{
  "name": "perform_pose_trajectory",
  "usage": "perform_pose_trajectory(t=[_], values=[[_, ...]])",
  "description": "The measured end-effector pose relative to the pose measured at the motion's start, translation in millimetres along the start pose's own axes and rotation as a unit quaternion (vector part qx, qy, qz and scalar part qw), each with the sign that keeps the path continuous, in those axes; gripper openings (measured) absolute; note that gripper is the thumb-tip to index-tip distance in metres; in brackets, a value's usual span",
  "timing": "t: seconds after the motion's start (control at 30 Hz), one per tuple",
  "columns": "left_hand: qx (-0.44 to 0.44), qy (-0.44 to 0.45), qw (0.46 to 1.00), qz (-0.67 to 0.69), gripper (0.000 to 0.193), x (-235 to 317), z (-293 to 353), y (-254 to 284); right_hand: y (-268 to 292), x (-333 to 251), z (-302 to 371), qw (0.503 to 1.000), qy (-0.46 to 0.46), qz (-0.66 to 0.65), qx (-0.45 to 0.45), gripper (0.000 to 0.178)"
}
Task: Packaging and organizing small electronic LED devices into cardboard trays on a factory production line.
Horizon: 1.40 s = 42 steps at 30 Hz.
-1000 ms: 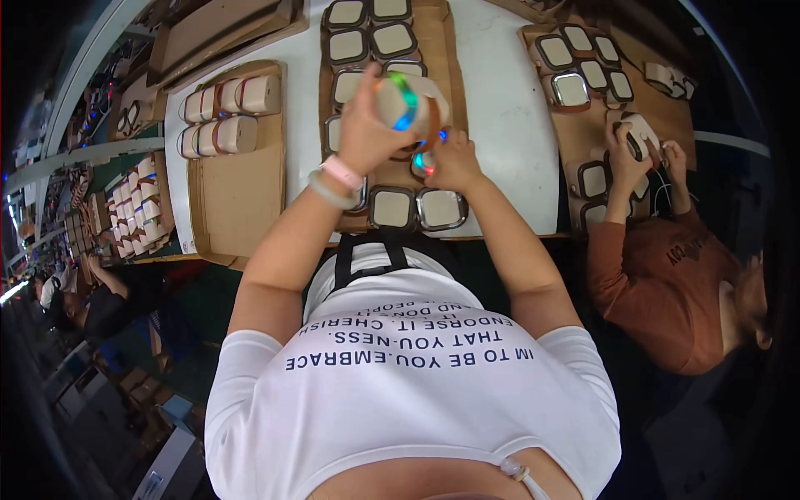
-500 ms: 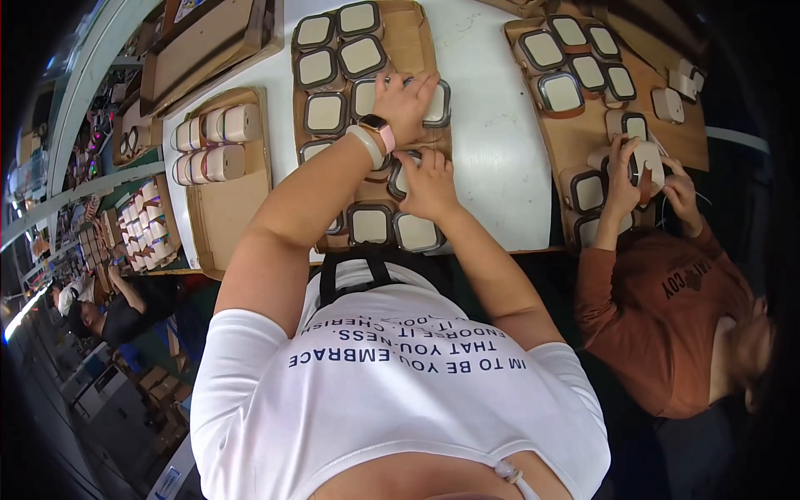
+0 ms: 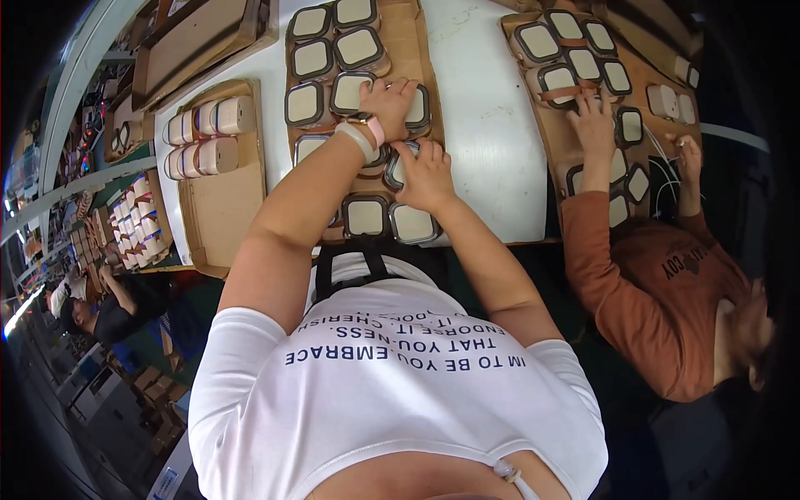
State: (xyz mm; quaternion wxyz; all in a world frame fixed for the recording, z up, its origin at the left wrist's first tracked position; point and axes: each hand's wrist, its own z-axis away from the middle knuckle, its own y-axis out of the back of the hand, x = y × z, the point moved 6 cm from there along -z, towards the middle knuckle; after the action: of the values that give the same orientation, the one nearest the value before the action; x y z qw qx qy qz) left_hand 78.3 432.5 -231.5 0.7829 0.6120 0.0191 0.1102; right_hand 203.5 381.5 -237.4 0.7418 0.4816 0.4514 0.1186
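Observation:
My left hand (image 3: 388,108), with a watch and bands at its wrist, lies across the upper middle of a cardboard tray (image 3: 407,37). Its fingers are spread beside a cream, rounded-square device (image 3: 418,110) with a dark rim, partly covering it. Just below, my right hand (image 3: 427,177) has its thumb and fingers around the edge of another such device (image 3: 395,172), mostly hidden by the hand. More of these devices (image 3: 367,215) stand face up in rows around both hands.
On the left, an open cardboard tray (image 3: 223,208) holds cream devices (image 3: 221,117) on their sides. To the right, a co-worker's hand (image 3: 593,125) is over another tray of devices, near white cables (image 3: 662,171). A white tabletop (image 3: 483,125) runs between the trays.
The view has shifted slightly. My hands stay nearly in place, the left a little lower over the devices. The co-worker no longer holds a device up; one hand has reached farther over the tray.

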Motion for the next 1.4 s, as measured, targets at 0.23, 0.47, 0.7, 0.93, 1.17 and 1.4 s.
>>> perform_pose_trajectory(t=[0.23,0.47,0.7,0.93,1.17,1.4], values=[[-0.059,-0.099,0.992,0.052,0.085,-1,8,-5,-3,-3,-2,0.993,0.065,0.005,-0.096,0.079],[0.174,-0.081,0.933,0.305,0.072,-39,93,-4,17,-31,21,0.994,0.094,0.054,0.019,0.062],[0.408,0.385,0.817,0.137,0.076,-255,236,-14,11,-40,44,0.999,0.029,-0.002,0.028,0.048],[0.287,0.380,0.873,0.100,0.047,-347,258,-30,-17,-155,16,0.989,0.089,-0.094,-0.064,0.040],[0.261,0.320,0.782,0.466,0.030,-378,326,-19,-86,-276,-37,0.946,0.139,-0.119,-0.267,0.041],[0.345,0.245,0.889,0.175,0.030,-367,420,-16,-155,-389,-169,0.918,0.372,-0.004,-0.136,0.045]])
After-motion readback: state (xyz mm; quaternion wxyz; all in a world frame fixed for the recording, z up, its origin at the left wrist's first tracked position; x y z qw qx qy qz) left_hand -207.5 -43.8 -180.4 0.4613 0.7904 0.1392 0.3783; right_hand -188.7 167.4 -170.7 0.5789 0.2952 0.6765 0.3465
